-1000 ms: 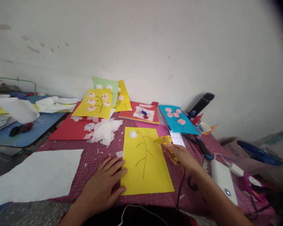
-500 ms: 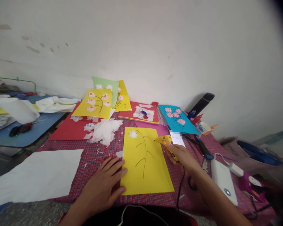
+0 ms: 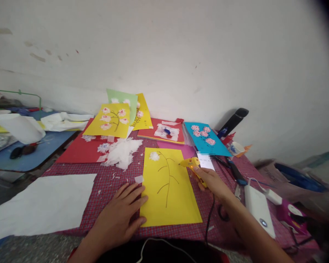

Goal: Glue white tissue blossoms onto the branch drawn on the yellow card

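Observation:
A yellow sheet of paper lies before me with a thin brown branch drawn on it. One white tissue tuft sits near its upper left corner. My right hand grips a yellow hot glue gun, its nozzle over the sheet's upper right part at the end of a twig. From the gun's handle a dark cord runs down. Fingers spread, my left hand lies flat at the sheet's left edge, fingertips touching it. Just above those fingers is a small white paper scrap.
Torn white tissue is heaped behind the sheet. Finished flower pictures lean at the wall, and a blue one lies right. A white power bank rests at right. White paper spreads at left on the checked tablecloth.

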The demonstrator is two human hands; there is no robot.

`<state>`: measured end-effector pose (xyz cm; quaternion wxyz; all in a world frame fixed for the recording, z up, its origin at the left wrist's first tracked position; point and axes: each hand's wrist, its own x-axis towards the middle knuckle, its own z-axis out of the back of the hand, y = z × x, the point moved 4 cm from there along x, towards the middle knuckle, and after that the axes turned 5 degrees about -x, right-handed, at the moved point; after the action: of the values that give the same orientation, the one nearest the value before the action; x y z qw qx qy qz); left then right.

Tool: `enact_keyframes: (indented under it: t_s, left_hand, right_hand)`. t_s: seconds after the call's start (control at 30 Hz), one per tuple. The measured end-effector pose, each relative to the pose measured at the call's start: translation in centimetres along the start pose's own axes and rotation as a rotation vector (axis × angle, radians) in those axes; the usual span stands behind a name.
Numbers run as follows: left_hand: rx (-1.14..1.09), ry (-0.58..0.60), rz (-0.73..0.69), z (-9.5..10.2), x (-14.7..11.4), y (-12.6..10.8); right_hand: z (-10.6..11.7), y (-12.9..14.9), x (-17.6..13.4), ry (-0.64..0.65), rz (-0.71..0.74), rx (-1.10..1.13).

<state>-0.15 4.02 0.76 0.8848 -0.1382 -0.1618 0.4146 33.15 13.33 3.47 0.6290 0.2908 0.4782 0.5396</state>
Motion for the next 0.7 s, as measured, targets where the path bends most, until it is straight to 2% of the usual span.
enact_keyframes:
  t_s: [0.4, 0.7]
  left_hand:
    - [0.007, -0.006, -0.014, 0.16, 0.11, -0.03]
    - [0.019, -0.001, -0.013, 0.3, -0.01, 0.0]
  right_hand:
    - [0.08, 0.16, -0.38, 0.01, 0.022, -0.033]
    - [-0.09, 0.41, -0.75, 0.036, 0.022, -0.14]
